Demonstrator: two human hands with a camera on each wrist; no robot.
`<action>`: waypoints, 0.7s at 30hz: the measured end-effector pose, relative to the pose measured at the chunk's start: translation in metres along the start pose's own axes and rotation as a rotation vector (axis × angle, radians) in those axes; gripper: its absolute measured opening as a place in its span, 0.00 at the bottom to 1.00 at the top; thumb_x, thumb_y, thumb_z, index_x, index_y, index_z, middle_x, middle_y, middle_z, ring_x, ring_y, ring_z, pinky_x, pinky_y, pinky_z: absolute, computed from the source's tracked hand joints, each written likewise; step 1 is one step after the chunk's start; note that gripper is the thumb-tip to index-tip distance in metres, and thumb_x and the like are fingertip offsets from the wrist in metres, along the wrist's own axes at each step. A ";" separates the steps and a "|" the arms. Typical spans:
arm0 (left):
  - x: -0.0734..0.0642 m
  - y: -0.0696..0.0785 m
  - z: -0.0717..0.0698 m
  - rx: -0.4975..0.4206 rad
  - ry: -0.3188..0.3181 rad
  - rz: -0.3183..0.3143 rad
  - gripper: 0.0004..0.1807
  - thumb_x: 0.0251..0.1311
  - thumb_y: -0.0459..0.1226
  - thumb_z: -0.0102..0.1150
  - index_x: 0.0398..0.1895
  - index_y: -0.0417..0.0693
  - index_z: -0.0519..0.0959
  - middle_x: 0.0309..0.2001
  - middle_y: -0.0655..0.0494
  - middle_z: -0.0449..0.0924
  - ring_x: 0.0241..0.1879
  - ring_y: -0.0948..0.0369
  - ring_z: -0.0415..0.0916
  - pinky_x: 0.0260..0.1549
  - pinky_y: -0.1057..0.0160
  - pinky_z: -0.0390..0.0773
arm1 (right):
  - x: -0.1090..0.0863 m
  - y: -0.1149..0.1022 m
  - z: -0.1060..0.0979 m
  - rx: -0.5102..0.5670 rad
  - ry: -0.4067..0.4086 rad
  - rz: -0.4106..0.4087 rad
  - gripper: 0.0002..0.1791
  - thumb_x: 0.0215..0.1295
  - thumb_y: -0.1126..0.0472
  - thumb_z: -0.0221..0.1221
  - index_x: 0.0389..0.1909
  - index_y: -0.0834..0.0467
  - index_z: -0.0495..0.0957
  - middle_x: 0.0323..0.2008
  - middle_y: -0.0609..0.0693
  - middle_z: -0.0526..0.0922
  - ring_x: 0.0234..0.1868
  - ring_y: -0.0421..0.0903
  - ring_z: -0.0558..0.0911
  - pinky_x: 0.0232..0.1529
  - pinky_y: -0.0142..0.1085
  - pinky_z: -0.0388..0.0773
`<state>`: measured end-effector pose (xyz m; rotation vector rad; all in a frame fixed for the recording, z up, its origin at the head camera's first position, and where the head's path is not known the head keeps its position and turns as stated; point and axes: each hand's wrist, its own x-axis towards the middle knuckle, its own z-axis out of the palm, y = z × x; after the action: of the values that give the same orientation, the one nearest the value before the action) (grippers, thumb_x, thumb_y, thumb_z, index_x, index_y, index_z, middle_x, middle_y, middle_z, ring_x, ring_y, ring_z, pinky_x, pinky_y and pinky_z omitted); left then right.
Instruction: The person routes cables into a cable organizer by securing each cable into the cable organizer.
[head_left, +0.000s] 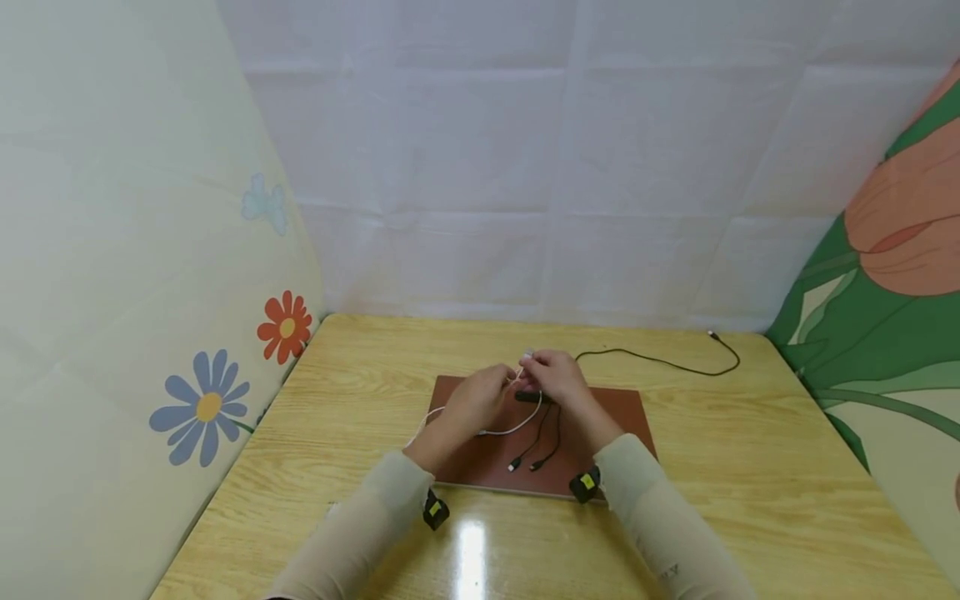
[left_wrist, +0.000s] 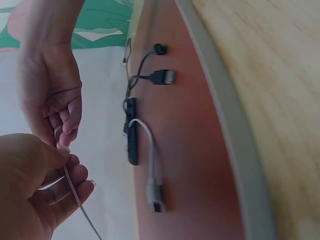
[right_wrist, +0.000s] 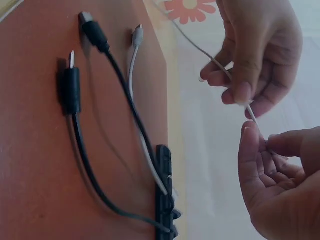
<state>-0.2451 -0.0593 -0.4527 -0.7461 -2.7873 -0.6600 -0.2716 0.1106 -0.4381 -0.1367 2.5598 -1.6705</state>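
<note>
Above the far part of a reddish-brown board, my left hand (head_left: 480, 398) pinches a thin white cable (left_wrist: 81, 204) between thumb and fingers. My right hand (head_left: 557, 377) pinches the same cable close by, its fingertips a short stretch from the left ones. A small whitish piece (head_left: 527, 356) shows at the right fingertips in the head view. Below the hands, a black cable holder strip (right_wrist: 163, 200) stands on the board, with cables running through it. A white cable end with a grey-white plug (left_wrist: 155, 194) hangs from the strip over the board.
Two black cable ends, one with a USB plug (left_wrist: 163, 77) and one with a slimmer plug (right_wrist: 72, 90), lie on the board (head_left: 480, 467). A black cable (head_left: 660, 360) trails right across the wooden table (head_left: 750, 467). White cloth (head_left: 480, 167) hangs behind.
</note>
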 end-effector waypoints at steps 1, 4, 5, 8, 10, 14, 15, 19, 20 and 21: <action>-0.001 -0.001 0.002 0.002 -0.006 -0.004 0.09 0.74 0.34 0.53 0.51 0.44 0.80 0.47 0.50 0.85 0.46 0.56 0.83 0.42 0.58 0.83 | 0.001 0.001 -0.001 -0.031 0.013 -0.003 0.13 0.73 0.61 0.59 0.39 0.68 0.83 0.29 0.55 0.88 0.27 0.39 0.86 0.39 0.37 0.85; -0.002 -0.003 0.008 0.021 -0.018 -0.022 0.08 0.73 0.34 0.55 0.50 0.47 0.81 0.47 0.52 0.85 0.47 0.57 0.83 0.43 0.59 0.83 | 0.002 0.005 -0.002 -0.087 0.020 -0.005 0.10 0.71 0.62 0.61 0.39 0.67 0.84 0.31 0.54 0.89 0.29 0.40 0.86 0.41 0.38 0.84; -0.003 -0.003 0.009 0.027 -0.023 -0.030 0.08 0.72 0.33 0.56 0.50 0.47 0.82 0.47 0.52 0.85 0.47 0.57 0.83 0.43 0.59 0.83 | 0.003 0.006 -0.002 -0.091 0.011 -0.011 0.09 0.70 0.63 0.62 0.40 0.67 0.84 0.32 0.55 0.89 0.30 0.41 0.87 0.42 0.40 0.85; -0.004 -0.005 0.013 0.046 -0.039 -0.051 0.10 0.70 0.32 0.58 0.50 0.49 0.82 0.48 0.53 0.85 0.48 0.57 0.83 0.43 0.59 0.83 | 0.002 0.008 -0.001 -0.085 -0.014 -0.015 0.08 0.69 0.65 0.62 0.42 0.67 0.83 0.34 0.57 0.88 0.33 0.47 0.88 0.43 0.44 0.85; -0.003 -0.005 0.015 0.059 -0.053 -0.058 0.13 0.69 0.30 0.58 0.52 0.51 0.83 0.50 0.54 0.85 0.49 0.57 0.83 0.43 0.58 0.83 | 0.002 0.008 -0.002 -0.123 -0.007 -0.021 0.08 0.69 0.64 0.62 0.41 0.65 0.84 0.34 0.56 0.88 0.34 0.48 0.88 0.42 0.43 0.85; -0.002 -0.006 0.021 0.096 -0.083 -0.046 0.16 0.70 0.31 0.57 0.55 0.57 0.83 0.51 0.57 0.85 0.49 0.58 0.82 0.37 0.60 0.82 | 0.004 0.012 -0.002 -0.218 0.026 -0.024 0.07 0.69 0.62 0.62 0.37 0.62 0.84 0.31 0.54 0.88 0.33 0.49 0.87 0.37 0.38 0.83; -0.002 -0.006 0.023 0.106 -0.092 -0.041 0.15 0.71 0.32 0.57 0.54 0.57 0.84 0.50 0.57 0.85 0.48 0.59 0.82 0.35 0.61 0.82 | 0.005 0.014 -0.003 -0.244 0.033 -0.021 0.06 0.69 0.62 0.62 0.37 0.61 0.84 0.30 0.53 0.88 0.32 0.48 0.87 0.36 0.36 0.82; -0.001 -0.004 0.029 0.164 -0.122 -0.015 0.10 0.70 0.33 0.59 0.45 0.57 0.85 0.46 0.60 0.86 0.44 0.61 0.82 0.31 0.64 0.80 | 0.009 0.022 -0.003 -0.323 0.036 -0.048 0.07 0.69 0.62 0.62 0.39 0.62 0.86 0.31 0.52 0.87 0.31 0.46 0.85 0.35 0.38 0.81; -0.001 -0.004 0.030 0.175 -0.132 -0.011 0.09 0.71 0.33 0.59 0.43 0.57 0.85 0.44 0.60 0.86 0.42 0.62 0.82 0.30 0.64 0.79 | 0.009 0.024 -0.004 -0.349 0.034 -0.061 0.07 0.69 0.62 0.62 0.40 0.62 0.86 0.31 0.52 0.87 0.32 0.46 0.84 0.35 0.39 0.80; 0.000 -0.004 0.031 0.184 -0.141 -0.011 0.08 0.71 0.34 0.58 0.41 0.57 0.85 0.43 0.61 0.86 0.41 0.62 0.82 0.29 0.65 0.78 | 0.010 0.026 -0.004 -0.378 0.033 -0.073 0.07 0.69 0.62 0.62 0.40 0.61 0.86 0.32 0.52 0.87 0.32 0.47 0.83 0.36 0.40 0.80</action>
<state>-0.2490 -0.0480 -0.4822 -0.7682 -2.9293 -0.3581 -0.2828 0.1229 -0.4602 -0.2296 2.8997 -1.1968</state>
